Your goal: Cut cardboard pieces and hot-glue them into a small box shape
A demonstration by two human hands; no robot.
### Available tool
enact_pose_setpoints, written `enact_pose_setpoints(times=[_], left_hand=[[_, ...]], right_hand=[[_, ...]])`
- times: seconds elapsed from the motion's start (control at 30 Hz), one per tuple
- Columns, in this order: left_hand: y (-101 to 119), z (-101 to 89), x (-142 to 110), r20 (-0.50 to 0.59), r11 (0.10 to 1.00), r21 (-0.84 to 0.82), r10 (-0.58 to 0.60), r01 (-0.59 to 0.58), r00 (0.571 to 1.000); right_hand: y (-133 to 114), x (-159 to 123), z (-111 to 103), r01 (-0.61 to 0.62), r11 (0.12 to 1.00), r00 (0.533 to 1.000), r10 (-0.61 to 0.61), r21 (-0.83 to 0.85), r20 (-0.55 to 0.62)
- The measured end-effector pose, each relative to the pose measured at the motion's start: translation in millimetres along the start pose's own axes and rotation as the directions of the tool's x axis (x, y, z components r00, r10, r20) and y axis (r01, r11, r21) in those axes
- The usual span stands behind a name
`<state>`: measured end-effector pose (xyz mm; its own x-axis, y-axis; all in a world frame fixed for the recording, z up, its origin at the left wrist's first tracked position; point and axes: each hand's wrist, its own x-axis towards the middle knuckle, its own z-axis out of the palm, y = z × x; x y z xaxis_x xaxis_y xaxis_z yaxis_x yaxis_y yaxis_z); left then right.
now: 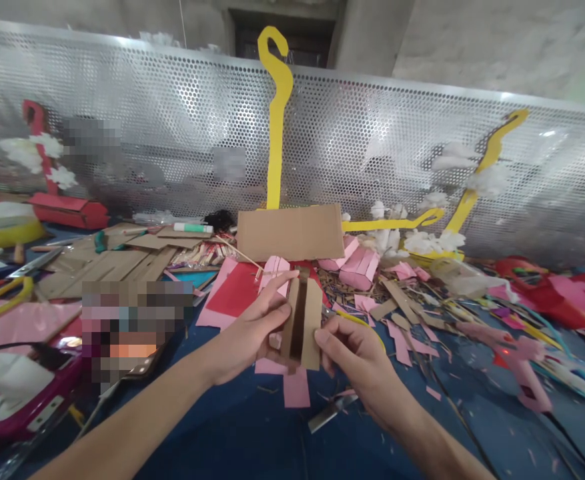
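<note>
A small brown cardboard box (297, 320), open along one long side, is held up over the blue work surface. My left hand (257, 327) grips it from the left, index finger stretched along the top end and thumb against the side. On the right, my right hand (352, 350) pinches the box's cardboard flap (313, 327) between thumb and fingers. Beneath the box lie pink paper cut-outs (297, 390) and a red sheet (235, 290), partly hidden by my hands. A metal blade (325, 417) rests just below my right hand.
Behind stands a yellow hook shape (275, 153) with a cardboard panel (289, 233) at its base. A pink glue gun (515, 360) lies at right. Cardboard sheets (105, 270), yellow-handled scissors (5, 297) and a purple power strip (32, 400) are at left. A perforated metal screen (172, 127) borders the back.
</note>
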<state>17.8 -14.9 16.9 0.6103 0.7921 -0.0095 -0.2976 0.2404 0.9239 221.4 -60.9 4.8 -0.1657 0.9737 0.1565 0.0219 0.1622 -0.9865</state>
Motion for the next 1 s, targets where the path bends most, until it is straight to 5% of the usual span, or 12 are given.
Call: enact_pose_setpoints(times=[0.3, 1.0], left_hand=[[-7.6, 0.2, -0.4, 0.036, 0.996, 0.08, 0.047, -0.05, 0.998], [-4.4, 1.7, -4.5, 0.069, 0.971, 0.217, 0.084, -0.097, 0.994]], right_hand=[[1.6, 0.1, 0.8, -0.006, 0.987, 1.0, 0.006, -0.163, -0.005], [-1.6, 1.6, 2.5, -0.007, 0.983, 0.999, 0.001, -0.184, -0.038]])
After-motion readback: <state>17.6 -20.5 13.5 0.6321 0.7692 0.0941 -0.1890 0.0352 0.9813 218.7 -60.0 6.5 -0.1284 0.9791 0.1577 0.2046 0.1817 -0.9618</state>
